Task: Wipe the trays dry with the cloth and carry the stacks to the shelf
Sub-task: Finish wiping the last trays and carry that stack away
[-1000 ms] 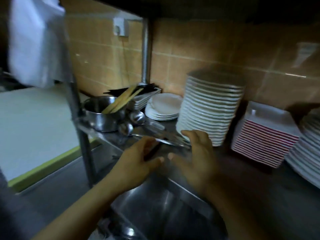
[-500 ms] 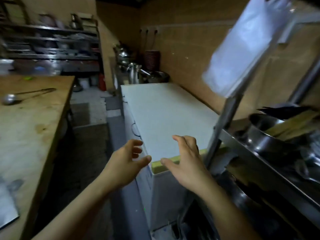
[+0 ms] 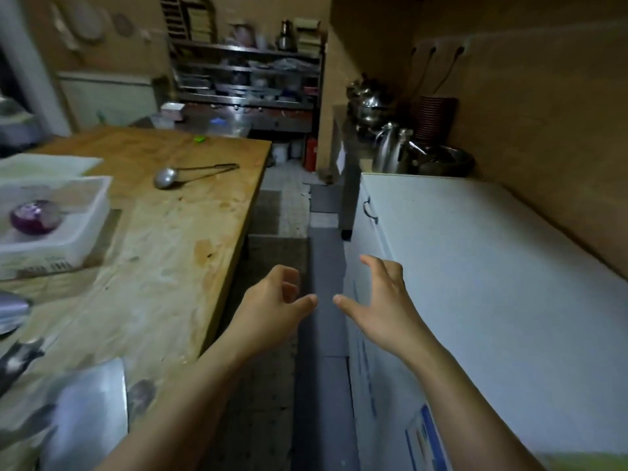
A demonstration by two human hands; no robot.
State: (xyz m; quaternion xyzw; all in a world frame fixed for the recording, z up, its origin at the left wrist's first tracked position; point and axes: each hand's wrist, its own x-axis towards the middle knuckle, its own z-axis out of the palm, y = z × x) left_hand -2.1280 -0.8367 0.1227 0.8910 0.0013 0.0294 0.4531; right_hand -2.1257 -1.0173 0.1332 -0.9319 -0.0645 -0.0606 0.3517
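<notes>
Both bare hands, left hand (image 3: 272, 305) and right hand (image 3: 380, 300), hang loosely curled and hold nothing; no trays or cloth visible. Seemingly between loads, the next move needs a walk back; a scuffed wooden worktable (image 3: 163, 239) lies left of the grip

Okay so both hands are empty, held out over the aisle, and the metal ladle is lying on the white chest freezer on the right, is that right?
Not quite. The ladle lies on the wooden table on the left, not on the white chest freezer. The head view shows it. Both the left hand and right hand are empty over the aisle.
</notes>
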